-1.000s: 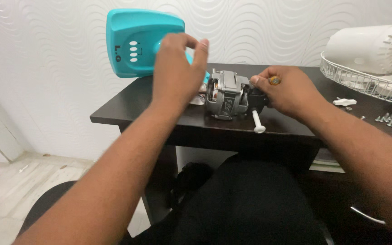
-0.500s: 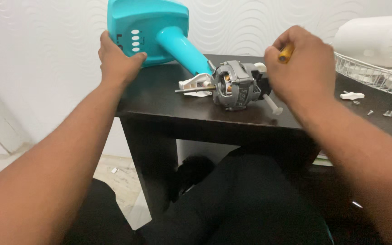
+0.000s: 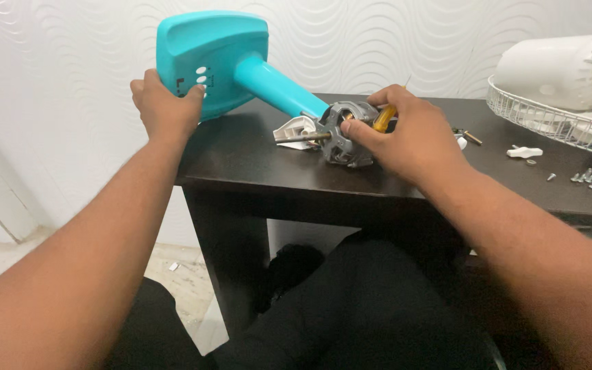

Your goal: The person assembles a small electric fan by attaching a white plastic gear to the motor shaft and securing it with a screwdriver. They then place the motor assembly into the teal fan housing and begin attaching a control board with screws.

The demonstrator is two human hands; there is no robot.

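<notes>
Two hands work at the table's [image 3: 255, 171] left end: the left hand [image 3: 166, 103] curls its fingers around the tilted teal base [image 3: 210, 58] at the back-left corner, while the right hand [image 3: 405, 133] pinches the grey motor [image 3: 340, 133] mid-table, a yellow-handled screwdriver [image 3: 385, 118] tucked in its fingers.

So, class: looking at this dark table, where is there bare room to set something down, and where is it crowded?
Bare: the table's front-left, between the turquoise fan base and grey motor, and the front edge beyond the right hand. Crowded: the right end, with loose screws and wire grille.
</notes>
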